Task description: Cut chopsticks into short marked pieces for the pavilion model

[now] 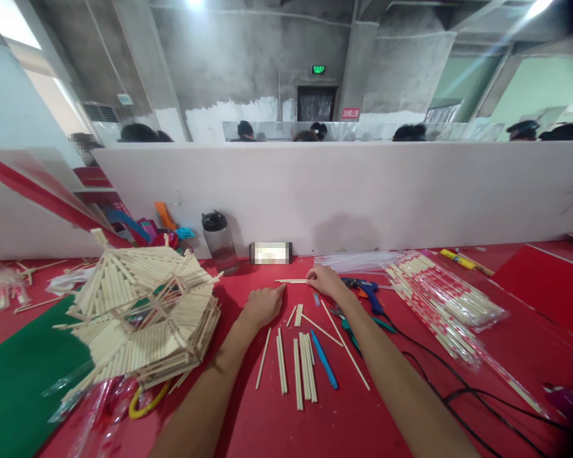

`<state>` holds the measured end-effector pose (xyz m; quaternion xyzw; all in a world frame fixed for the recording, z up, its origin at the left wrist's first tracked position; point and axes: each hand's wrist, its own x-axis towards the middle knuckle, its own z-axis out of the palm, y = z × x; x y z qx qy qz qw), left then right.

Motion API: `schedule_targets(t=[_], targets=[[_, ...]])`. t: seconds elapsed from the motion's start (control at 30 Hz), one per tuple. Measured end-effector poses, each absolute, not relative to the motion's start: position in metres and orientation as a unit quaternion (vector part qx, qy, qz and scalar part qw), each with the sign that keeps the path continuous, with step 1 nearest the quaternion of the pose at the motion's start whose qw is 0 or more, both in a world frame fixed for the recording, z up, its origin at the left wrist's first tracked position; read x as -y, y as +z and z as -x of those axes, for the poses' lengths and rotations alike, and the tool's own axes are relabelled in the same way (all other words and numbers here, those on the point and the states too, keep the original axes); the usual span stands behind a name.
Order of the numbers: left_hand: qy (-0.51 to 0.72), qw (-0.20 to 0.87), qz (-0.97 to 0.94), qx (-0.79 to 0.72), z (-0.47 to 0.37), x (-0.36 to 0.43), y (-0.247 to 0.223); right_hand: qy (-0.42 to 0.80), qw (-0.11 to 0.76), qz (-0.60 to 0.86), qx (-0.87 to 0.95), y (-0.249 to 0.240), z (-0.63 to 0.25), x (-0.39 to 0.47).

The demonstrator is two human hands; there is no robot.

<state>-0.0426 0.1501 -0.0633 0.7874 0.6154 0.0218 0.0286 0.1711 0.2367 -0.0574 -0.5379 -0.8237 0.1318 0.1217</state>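
Near the back of the red table, thin wooden sticks (293, 281) lie side by side. My right hand (325, 280) pinches their right end between thumb and fingers. My left hand (266, 304) rests on the table just left of and below the sticks; its index finger points toward them and the other fingers are curled under, with nothing visible in them. Between my forearms lie several short cut sticks (307, 369), a blue pen (325, 359) and a long thin stick (346, 346).
A wooden stick model (148, 312) stands left, beside a dark-lidded bottle (221, 245). Right are a blue glue gun (370, 294), green-handled pliers (351, 331), black cables (458, 385) and bagged sticks (444, 299). A white partition (277, 191) bounds the back; people's heads show beyond.
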Motion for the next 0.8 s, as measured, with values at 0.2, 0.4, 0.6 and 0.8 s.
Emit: schedule_targets(t=[0.2, 0.4, 0.6, 0.8], targets=[[0.022, 0.03, -0.786, -0.617, 0.042, -0.15, -0.063, 0.13, 0.121, 0.541, 0.822, -0.058, -0.17, -0.237], [0.031, 0.033, -0.788, -0.615, 0.042, -0.15, -0.064, 0.126, 0.122, 0.539, 0.824, -0.059, -0.171, -0.238], [0.064, 0.068, -0.793, -0.602, 0.05, -0.148, -0.06, 0.128, 0.115, 0.535, 0.827, -0.059, -0.173, -0.238], [0.112, 0.078, -0.77, -0.623, 0.058, -0.141, -0.054, 0.114, 0.118, 0.535, 0.829, -0.037, -0.176, -0.229]])
